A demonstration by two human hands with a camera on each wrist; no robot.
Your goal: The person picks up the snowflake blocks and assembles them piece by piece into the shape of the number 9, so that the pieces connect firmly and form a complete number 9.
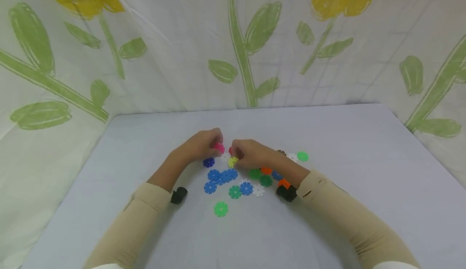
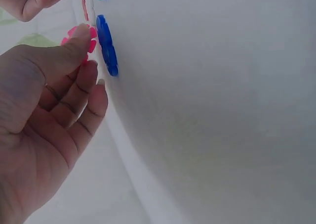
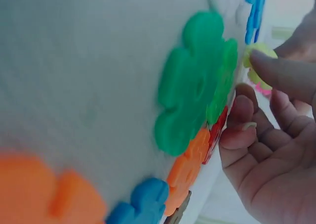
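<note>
My left hand (image 1: pixel 202 144) pinches a pink notched plastic disc (image 1: pixel 219 148) between thumb and fingers; the left wrist view shows the thumb across the pink disc (image 2: pixel 92 39). Facing it, my right hand (image 1: pixel 252 154) holds a yellow notched disc (image 1: pixel 233 162), its thumb laid on the yellow disc (image 3: pixel 261 65) in the right wrist view. A dark blue disc (image 1: pixel 208 162) lies just below the left fingers. Between the hands is a white disc (image 1: pixel 225 157). A red-pink edge (image 1: pixel 230 150) shows beside the right fingers, mostly hidden.
In front of the hands lie overlapping blue discs (image 1: pixel 220 177), a green disc (image 1: pixel 235 192), a white disc (image 1: pixel 259 190) and a light green disc (image 1: pixel 221 209). More discs, including an orange disc (image 1: pixel 267 170), surround the right forearm. A flowered curtain (image 1: pixel 174 58) hangs behind the table (image 1: pixel 145 131).
</note>
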